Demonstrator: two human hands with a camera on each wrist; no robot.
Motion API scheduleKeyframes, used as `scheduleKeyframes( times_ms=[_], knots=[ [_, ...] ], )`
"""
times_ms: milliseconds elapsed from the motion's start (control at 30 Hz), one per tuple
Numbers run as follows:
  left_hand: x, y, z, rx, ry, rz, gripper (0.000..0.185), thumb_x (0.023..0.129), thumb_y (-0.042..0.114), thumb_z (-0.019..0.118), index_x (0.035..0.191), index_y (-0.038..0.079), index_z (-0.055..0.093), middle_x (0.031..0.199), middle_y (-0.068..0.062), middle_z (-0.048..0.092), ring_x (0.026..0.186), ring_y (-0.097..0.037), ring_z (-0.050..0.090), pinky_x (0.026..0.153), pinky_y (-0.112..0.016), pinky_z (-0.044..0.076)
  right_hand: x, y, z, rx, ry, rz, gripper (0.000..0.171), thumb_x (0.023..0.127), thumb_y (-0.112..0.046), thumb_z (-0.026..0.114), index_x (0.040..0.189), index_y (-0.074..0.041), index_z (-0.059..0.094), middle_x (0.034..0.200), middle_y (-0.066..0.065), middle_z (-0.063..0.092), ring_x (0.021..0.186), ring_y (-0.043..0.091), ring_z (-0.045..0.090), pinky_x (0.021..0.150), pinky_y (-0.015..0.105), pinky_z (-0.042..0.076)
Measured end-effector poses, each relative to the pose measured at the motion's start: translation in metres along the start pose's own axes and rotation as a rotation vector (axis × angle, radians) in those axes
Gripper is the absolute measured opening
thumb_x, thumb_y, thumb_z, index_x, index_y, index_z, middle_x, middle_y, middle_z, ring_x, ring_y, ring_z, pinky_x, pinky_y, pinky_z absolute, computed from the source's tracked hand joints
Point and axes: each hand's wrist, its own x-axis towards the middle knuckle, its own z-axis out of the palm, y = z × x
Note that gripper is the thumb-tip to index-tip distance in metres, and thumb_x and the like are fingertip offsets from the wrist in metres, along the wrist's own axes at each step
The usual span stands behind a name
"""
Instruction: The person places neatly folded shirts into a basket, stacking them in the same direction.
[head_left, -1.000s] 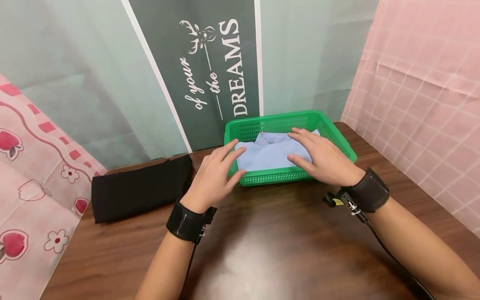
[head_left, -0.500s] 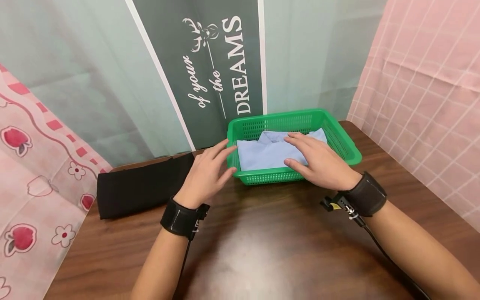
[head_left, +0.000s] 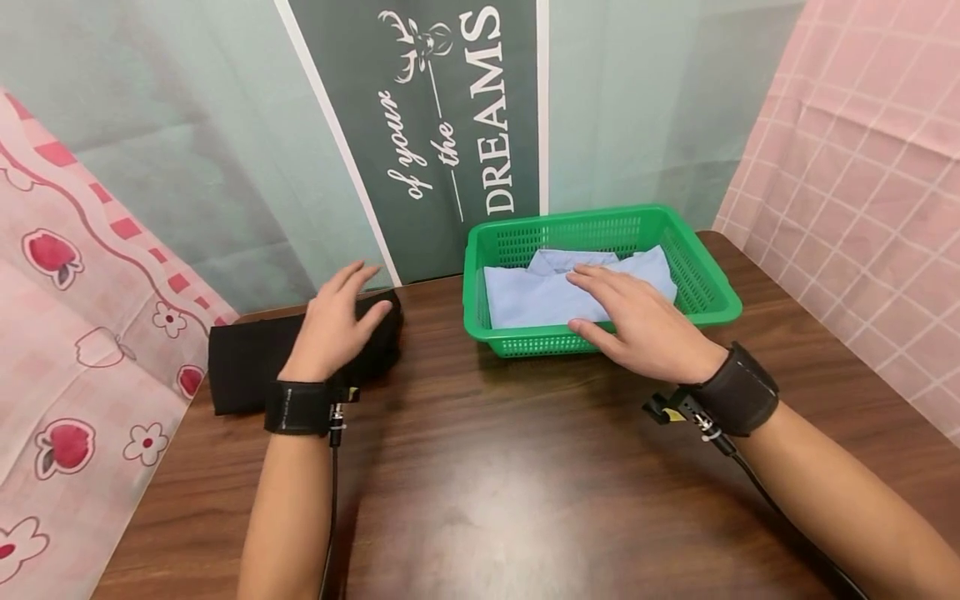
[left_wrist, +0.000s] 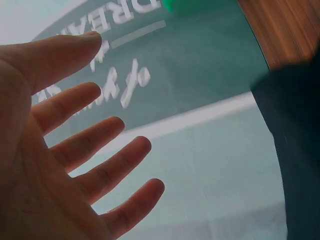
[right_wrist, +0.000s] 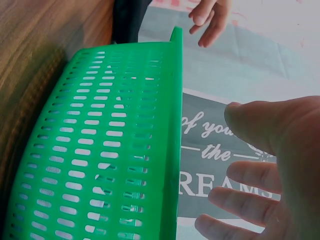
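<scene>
In the head view, a folded light-blue collared shirt (head_left: 525, 297) lies inside a green plastic basket (head_left: 517, 335). My right hand (head_left: 641, 323) hovers over the basket's front right part, palm down, fingers extended and holding nothing; it hides part of the shirt. At left lies a folded black cloth (head_left: 243, 362). Above that cloth is my left hand (head_left: 330, 327), its fingers spread and nothing in them. The left wrist view has the hand (left_wrist: 75, 145) apart from the black cloth (left_wrist: 300, 150). The slotted basket side (right_wrist: 85, 135) fills much of the right wrist view.
Everything stands on a brown wooden table (head_left: 450, 467). Behind it hangs a grey-green curtain (head_left: 637, 108) with white lettering. Pink patterned cloth (head_left: 67, 350) borders the left and pink checked cloth (head_left: 862, 167) the right. A cable (head_left: 787, 517) trails from my right wristband.
My left hand has moved left, from beside the basket to over the black cloth. The right hand stays above the basket. The head view has shifted slightly.
</scene>
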Motion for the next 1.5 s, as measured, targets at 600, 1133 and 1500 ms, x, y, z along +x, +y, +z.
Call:
scheduleKeyframes(
  times_ms=[600,1133,1500],
  knots=[
    [-0.018,-0.085,-0.016,-0.028,-0.307,-0.303,0.075,0.110,0.043,0.051,0.167,0.001,0.023,0.169,-0.035,0.021,0.156,-0.056,0.020,0.122,-0.072,0.023,-0.002,-0.009,0.003,0.029,-0.010,-0.012,0.063,0.102,-0.029,0.071,0.156,-0.005,0.049,0.161,0.020,0.050,0.148,0.041,0.048,0.118,0.065,0.038],
    [-0.036,-0.127,-0.007,0.059,-0.353,-0.521,0.075,0.110,0.044,0.048,0.164,-0.003,0.025,0.168,-0.038,0.016,0.147,-0.069,0.018,0.109,-0.085,0.022,-0.003,-0.007,0.004,0.035,-0.020,0.000,0.061,0.103,-0.030,0.070,0.155,-0.005,0.051,0.161,0.020,0.049,0.149,0.040,0.048,0.118,0.064,0.038],
    [-0.036,-0.135,0.005,0.073,-0.412,-0.547,0.078,0.110,0.054,0.041,0.164,-0.001,0.026,0.165,-0.040,0.023,0.148,-0.065,0.025,0.110,-0.084,0.024,-0.002,-0.006,0.005,0.029,-0.018,-0.016,0.060,0.103,-0.029,0.070,0.154,-0.004,0.052,0.161,0.020,0.049,0.149,0.040,0.048,0.118,0.064,0.039]
  ],
)
